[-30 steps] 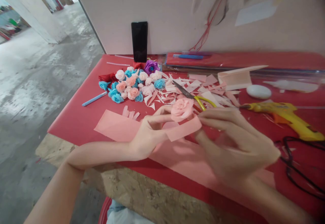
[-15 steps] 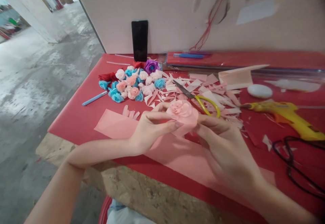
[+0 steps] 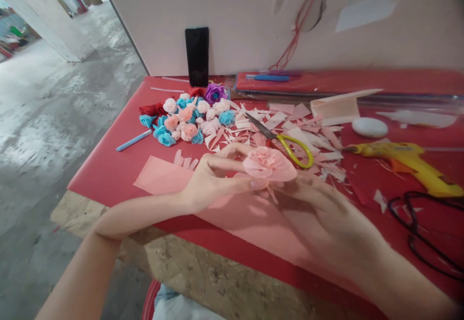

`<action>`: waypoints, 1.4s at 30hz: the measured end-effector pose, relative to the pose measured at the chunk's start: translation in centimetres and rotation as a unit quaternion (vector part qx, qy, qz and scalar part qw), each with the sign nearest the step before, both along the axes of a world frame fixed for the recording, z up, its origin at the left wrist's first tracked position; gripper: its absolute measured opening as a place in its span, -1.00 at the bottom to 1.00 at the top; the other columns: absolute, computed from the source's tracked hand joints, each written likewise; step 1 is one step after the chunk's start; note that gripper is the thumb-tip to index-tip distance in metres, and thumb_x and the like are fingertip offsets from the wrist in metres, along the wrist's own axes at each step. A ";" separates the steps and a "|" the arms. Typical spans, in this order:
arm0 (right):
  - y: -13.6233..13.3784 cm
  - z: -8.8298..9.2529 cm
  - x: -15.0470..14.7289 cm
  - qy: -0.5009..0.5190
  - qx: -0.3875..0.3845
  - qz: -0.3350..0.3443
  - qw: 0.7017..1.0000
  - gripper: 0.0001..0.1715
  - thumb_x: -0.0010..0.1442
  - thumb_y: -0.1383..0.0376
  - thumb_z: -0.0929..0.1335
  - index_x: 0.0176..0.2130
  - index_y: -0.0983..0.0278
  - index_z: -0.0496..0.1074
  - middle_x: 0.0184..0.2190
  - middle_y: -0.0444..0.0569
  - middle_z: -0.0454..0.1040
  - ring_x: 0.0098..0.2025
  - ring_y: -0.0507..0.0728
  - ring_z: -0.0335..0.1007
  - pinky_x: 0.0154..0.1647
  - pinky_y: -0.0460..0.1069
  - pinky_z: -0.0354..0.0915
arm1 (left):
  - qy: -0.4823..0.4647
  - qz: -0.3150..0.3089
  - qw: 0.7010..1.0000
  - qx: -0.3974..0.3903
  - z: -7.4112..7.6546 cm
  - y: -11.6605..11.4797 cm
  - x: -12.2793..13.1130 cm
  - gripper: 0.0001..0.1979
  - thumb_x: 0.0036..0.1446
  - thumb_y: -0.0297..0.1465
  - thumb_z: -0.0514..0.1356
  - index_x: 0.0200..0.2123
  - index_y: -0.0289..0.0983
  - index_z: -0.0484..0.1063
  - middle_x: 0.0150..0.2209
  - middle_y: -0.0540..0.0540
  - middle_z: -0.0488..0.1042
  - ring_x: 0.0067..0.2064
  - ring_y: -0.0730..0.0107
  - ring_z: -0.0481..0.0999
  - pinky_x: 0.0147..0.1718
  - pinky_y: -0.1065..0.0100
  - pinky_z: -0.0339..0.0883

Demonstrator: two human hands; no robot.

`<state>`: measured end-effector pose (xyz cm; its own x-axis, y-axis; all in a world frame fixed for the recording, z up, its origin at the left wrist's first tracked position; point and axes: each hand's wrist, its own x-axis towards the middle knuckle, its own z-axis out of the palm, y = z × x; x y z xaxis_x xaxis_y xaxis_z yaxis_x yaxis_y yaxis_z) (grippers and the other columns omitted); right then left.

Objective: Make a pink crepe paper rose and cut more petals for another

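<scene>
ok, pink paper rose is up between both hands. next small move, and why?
Probably pinch the base tight with the right hand. The left hand grips the pink paper rose by its side, its outer petal flares wide, and the right hand reaches under it, its grip hidden.

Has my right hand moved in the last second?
Yes. The right hand has dropped toward the near edge, uncovering the scissors handle it overlapped earlier.

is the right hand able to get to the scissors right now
Probably yes, once it lets go: the right hand is under the flower, which the left hand also pinches. The scissors lie just beyond, yellow handles toward it, nothing covering them.
</scene>
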<state>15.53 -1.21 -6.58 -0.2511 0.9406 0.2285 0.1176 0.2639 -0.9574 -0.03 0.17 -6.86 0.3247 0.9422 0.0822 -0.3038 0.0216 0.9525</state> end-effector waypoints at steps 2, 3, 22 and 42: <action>0.1 0.5 0.0 0.070 -0.088 0.039 0.993 -0.71 0.07 0.22 0.29 -0.62 0.22 0.39 -0.68 -0.17 0.38 -0.65 -0.02 0.27 -0.67 -0.14 0.25 | 0.003 -0.003 1.000 0.026 0.1 0.1 -0.1 -0.92 -0.18 -0.42 0.34 -0.53 -0.11 0.57 -0.31 -0.04 0.45 -0.21 0.36 0.45 -0.22 0.32 0.39; 0.1 0.8 -0.1 0.114 -0.147 0.053 0.981 -0.74 0.01 0.23 0.33 -0.65 0.22 0.39 -0.71 -0.19 0.35 -0.68 -0.03 0.22 -0.70 -0.16 0.21 | 0.005 -0.004 0.999 0.041 0.2 0.2 -0.2 -0.90 -0.18 -0.44 0.34 -0.52 -0.11 0.58 -0.32 -0.04 0.45 -0.22 0.37 0.44 -0.19 0.32 0.38; -0.8 1.2 -0.4 0.160 -0.200 0.063 0.965 -0.86 -0.03 0.32 0.39 -0.42 0.06 0.53 -0.50 -0.22 0.49 -0.45 -0.03 0.41 -0.35 -0.16 0.35 | 0.019 0.040 0.996 0.071 0.1 0.3 0.0 -0.96 -0.21 -0.35 0.35 -0.61 -0.12 0.55 -0.41 -0.03 0.39 -0.28 0.38 0.38 -0.22 0.28 0.31; -1.4 0.7 -0.2 0.053 -0.099 0.033 0.993 -0.81 0.12 0.26 0.32 -0.38 -0.01 0.52 -0.50 -0.27 0.46 -0.39 -0.03 0.37 -0.35 -0.17 0.28 | -0.054 -0.040 0.997 -0.035 0.4 -0.3 0.2 -0.94 -0.10 -0.37 0.31 -0.56 -0.19 0.57 -0.65 0.03 0.38 -0.56 0.58 0.34 -0.43 0.43 0.35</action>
<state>15.30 -2.62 -5.89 -0.2988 0.9519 0.0685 0.0026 0.0726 -0.9974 0.21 -0.08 -6.46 0.3926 0.9180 0.0561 -0.3996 0.1153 0.9094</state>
